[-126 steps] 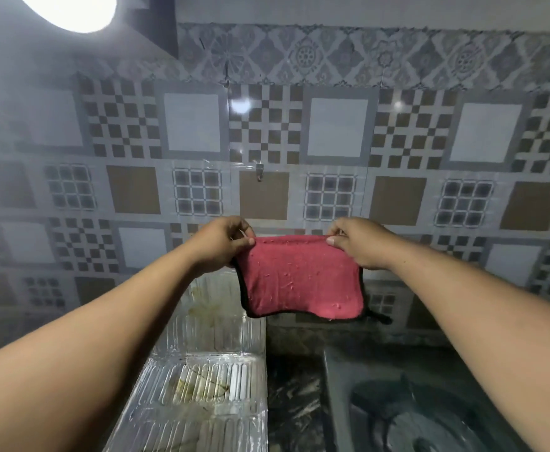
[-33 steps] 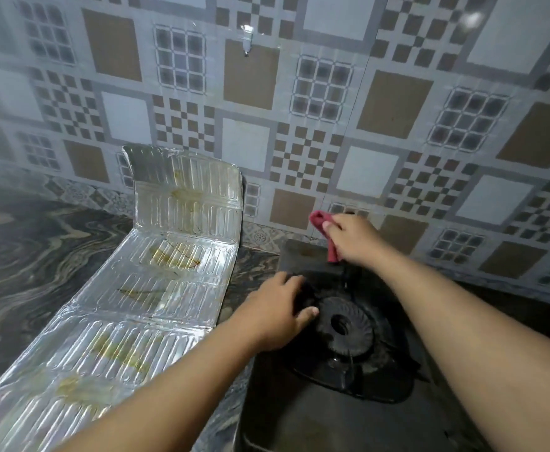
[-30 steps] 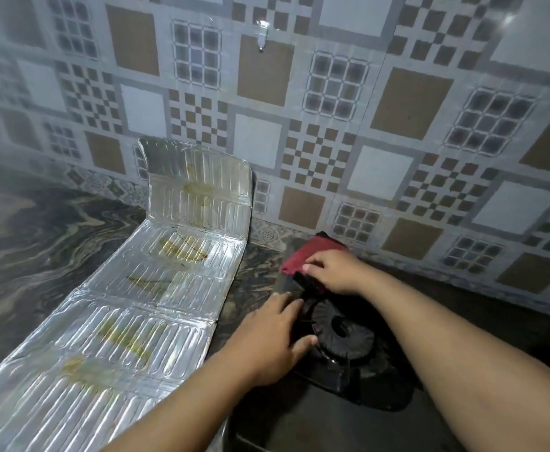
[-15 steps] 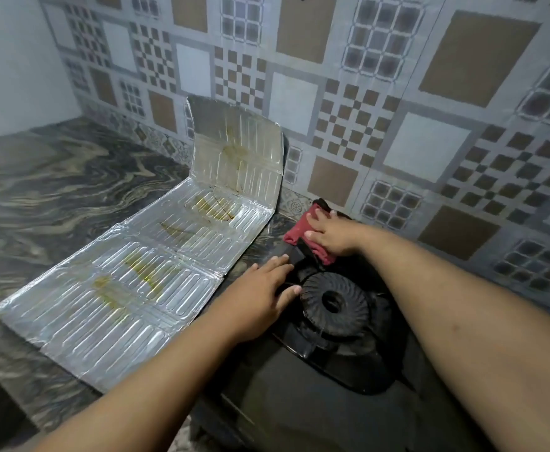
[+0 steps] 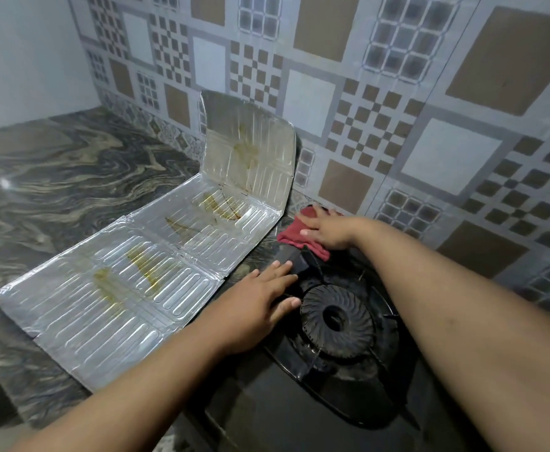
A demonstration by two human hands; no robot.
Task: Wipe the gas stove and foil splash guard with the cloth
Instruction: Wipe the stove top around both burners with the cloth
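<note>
A black stove (image 5: 299, 415) is seen at the near right of a marbled desk (image 5: 55, 177), its far edge close to the tiled wall (image 5: 397, 132). A round burner (image 5: 335, 318) sits in the middle of the stove top, ringed by the prongs of a pan support. A red cloth (image 5: 294, 234) is pressed flat on the far left corner of the stove by the right hand (image 5: 327, 228), whose fingers are spread and straight on top of it; part of the cloth is hidden under the palm. The left hand (image 5: 257, 305) is laid flat on the left edge of the stove, just left of the burner, its grip open with fingers straight and nothing held. A foil guard (image 5: 130, 282) lies just left of the stove, unfolded: three ribbed panels lie flat on the desk, and the far panel is stood up, leaning against the wall. Yellow-brown stains are seen on every panel. The right edge of the guard runs beside the stove's left edge, with a narrow strip of desk showing between them; whether they touch cannot be told. Open desk stretches to the left of the guard up to a plain wall (image 5: 22, 53) in the far left corner. Little room is left between the cloth, the upright panel and the tiled wall. No containers are seen.
</note>
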